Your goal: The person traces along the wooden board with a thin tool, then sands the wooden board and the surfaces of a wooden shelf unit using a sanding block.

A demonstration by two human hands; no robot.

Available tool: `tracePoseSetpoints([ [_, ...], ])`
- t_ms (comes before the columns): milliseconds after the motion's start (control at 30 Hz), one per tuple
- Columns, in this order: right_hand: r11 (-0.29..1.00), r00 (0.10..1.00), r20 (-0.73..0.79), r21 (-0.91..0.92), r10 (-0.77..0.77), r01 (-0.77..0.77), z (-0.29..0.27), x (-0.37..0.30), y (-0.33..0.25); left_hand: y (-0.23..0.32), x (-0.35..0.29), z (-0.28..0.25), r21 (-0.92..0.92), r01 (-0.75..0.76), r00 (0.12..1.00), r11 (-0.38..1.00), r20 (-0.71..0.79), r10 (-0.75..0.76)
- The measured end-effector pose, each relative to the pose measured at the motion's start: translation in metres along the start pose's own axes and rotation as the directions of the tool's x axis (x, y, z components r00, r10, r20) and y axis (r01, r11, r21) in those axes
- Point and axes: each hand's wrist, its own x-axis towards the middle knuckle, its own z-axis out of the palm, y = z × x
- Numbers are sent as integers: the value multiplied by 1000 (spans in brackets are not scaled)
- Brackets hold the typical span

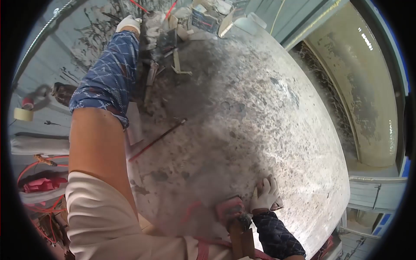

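My left arm, in a blue patterned sleeve cover, stretches to the far left edge of the worktable. My left hand (128, 23), in a white glove, looks closed beside a cluster of tools and scraps there; what it holds, if anything, is hidden. My right hand (265, 196), also gloved in white, rests on the pale, stained worktable (247, 108) at the near side, its fingers stretched out. A small brownish piece (277, 203) shows beside its palm. Left of that hand is a pinkish-red object (231, 207) with black and brown parts, its kind unclear.
A thin dark-and-red rod (158, 141) lies on the table. Scraps and a dark box (206, 21) crowd its far end. At left are a masking tape roll (23, 114) and red hoses (52, 211). A large curved beige panel (353, 86) stands at right.
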Motion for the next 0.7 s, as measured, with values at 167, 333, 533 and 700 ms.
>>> tracePoseSetpoints([
  [167,999,999,-31,10,-38,38,12,-2,14,-34,51,41,12,21,997,1000,-70,-20],
  [333,1000,999,-31,-22,-17,16,12,-1,17,-64,36,3,-584,-81,989,808,-147,-7],
  [533,998,995,-89,15,-51,53,8,-3,5,-131,-62,-71,-907,-180,982,380,-185,24],
  [700,995,978,-186,-28,-97,93,21,-8,15,-166,-256,-80,-849,61,995,-525,8,102],
])
